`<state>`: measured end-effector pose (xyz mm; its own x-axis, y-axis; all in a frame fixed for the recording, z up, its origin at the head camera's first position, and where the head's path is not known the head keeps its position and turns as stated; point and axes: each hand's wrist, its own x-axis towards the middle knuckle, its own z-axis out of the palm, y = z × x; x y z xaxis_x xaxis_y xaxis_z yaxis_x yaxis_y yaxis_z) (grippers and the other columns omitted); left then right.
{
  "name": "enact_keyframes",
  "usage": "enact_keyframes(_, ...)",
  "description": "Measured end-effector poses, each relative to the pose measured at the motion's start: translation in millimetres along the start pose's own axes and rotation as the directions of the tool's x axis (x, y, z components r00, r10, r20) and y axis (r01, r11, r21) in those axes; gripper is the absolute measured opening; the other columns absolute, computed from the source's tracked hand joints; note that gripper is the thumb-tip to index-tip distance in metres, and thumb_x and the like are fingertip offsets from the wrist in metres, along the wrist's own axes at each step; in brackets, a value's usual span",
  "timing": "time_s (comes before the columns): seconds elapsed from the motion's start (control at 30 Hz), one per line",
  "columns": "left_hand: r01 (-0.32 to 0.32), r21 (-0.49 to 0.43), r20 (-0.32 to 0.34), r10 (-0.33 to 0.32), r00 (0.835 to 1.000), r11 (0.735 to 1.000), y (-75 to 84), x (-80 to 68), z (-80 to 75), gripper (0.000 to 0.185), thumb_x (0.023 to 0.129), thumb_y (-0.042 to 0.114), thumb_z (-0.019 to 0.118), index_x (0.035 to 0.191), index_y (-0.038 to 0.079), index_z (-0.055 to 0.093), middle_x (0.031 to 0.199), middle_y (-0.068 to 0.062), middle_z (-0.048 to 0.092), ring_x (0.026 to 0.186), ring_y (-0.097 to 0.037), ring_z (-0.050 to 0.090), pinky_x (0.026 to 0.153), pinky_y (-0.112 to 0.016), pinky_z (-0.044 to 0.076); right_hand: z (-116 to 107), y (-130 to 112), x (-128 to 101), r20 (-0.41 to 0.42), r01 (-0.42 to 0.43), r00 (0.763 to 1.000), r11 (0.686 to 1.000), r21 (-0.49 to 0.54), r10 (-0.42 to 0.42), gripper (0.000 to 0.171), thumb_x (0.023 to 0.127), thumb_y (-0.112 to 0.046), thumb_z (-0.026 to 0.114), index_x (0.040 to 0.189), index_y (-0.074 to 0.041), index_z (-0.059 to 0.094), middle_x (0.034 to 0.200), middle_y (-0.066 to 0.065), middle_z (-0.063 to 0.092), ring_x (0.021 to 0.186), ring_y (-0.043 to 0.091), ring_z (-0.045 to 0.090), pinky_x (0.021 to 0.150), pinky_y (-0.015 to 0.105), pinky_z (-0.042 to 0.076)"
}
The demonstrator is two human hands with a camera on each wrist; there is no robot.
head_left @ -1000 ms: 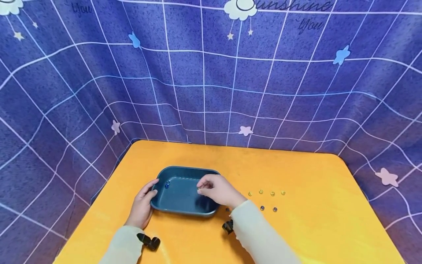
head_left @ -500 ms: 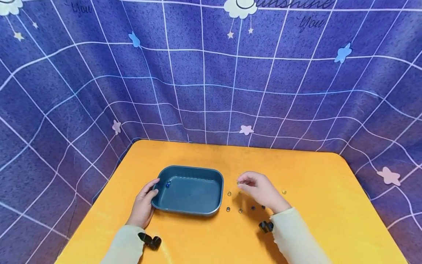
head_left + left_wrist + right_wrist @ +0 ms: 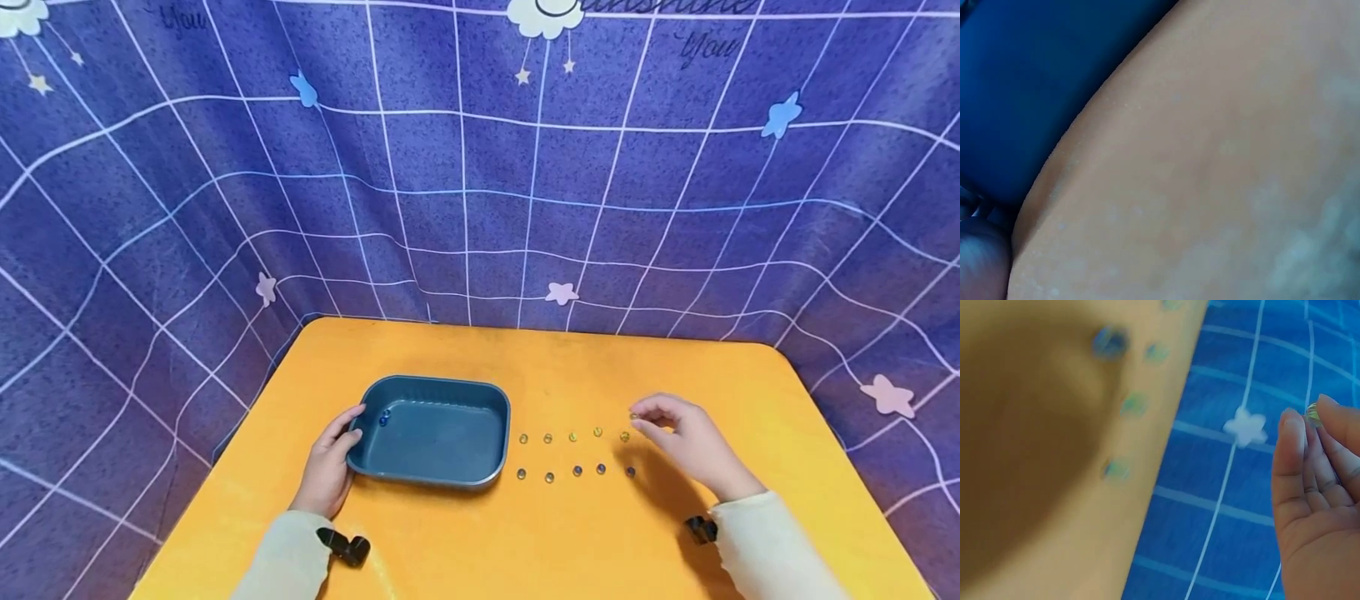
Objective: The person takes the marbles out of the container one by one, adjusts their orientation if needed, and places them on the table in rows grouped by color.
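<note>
My left hand grips the left end of a dark blue tray, thumb over the rim. Two blue marbles lie inside near that end. At the right, my right hand is raised over the table, pinching a clear yellowish marble between thumb and fingertips. Just left of it runs an upper row of yellowish marbles. A lower row of darker, bluish marbles lies nearer me. In the left wrist view, skin fills most of the picture and hides the grip.
The yellow table carries both rows between the tray's right end and my right hand. A blue patterned curtain hangs along the back and both sides. Each wrist wears a small black camera.
My right hand has moved from over the tray to the right, past the upper row, with the yellowish marble in its fingertips. The left hand and tray have stayed in place.
</note>
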<state>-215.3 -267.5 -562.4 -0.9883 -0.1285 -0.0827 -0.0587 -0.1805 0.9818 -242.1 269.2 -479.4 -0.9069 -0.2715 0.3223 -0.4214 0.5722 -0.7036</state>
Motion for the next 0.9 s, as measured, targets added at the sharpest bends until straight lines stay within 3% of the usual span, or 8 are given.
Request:
enact_keyframes(0.27,-0.023,-0.015,-0.009,0.023,1.000,1.000,-0.9,2.8,-1.0,0.047,0.109,0.009,0.049,0.155,0.002,0.042,0.169,-0.008,0.020,0.154,-0.020,0.015,0.120,-0.029,0.027,-24,26,-18,-0.014,-0.140,0.990,0.979,-0.150,0.139,0.012,0.095,-0.009,0.075,0.107,-0.007,0.073,0.099,-0.001,0.072,0.088,0.017,0.067,0.075,0.026,0.055)
enact_keyframes(0.9,-0.017,-0.041,0.003,0.017,1.000,0.999,-3.4,1.8,0.2,0.048,0.108,0.005,0.046,0.155,0.001,0.041,0.170,-0.009,0.017,0.154,-0.021,0.014,0.119,-0.030,0.030,-22,62,-23,0.040,-0.238,0.968,0.959,-0.156,0.247,0.012,0.095,-0.006,0.072,0.107,-0.003,0.071,0.096,0.003,0.072,0.085,0.019,0.066,0.073,0.028,0.054)
